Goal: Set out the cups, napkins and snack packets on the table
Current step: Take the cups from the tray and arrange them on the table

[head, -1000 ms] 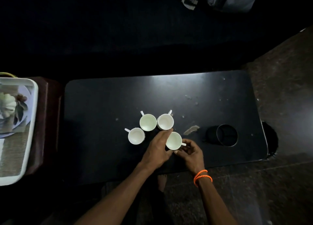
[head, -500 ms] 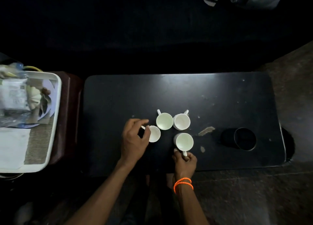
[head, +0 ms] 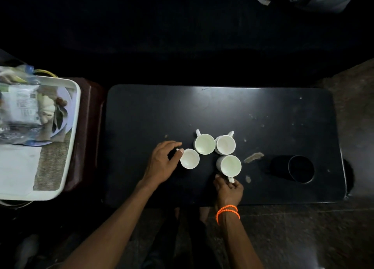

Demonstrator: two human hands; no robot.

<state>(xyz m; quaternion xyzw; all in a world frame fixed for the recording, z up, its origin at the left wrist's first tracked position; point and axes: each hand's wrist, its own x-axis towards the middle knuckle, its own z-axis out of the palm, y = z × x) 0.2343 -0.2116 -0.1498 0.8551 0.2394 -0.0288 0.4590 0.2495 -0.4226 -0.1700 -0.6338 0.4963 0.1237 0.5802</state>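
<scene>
Left hand pinching handle of left white cup; right hand gripping handle of near cup on black table.

Four white cups upright, empty, clustered frame centre on black table: left cup, upper-middle cup, upper-right cup, lower-right cup. Snack packets and white napkins in tray, frame left.

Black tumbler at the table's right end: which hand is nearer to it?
Right. The right hand grips a white cup's handle, left of the black tumbler. The left hand is farther left, beyond the cups.
</scene>
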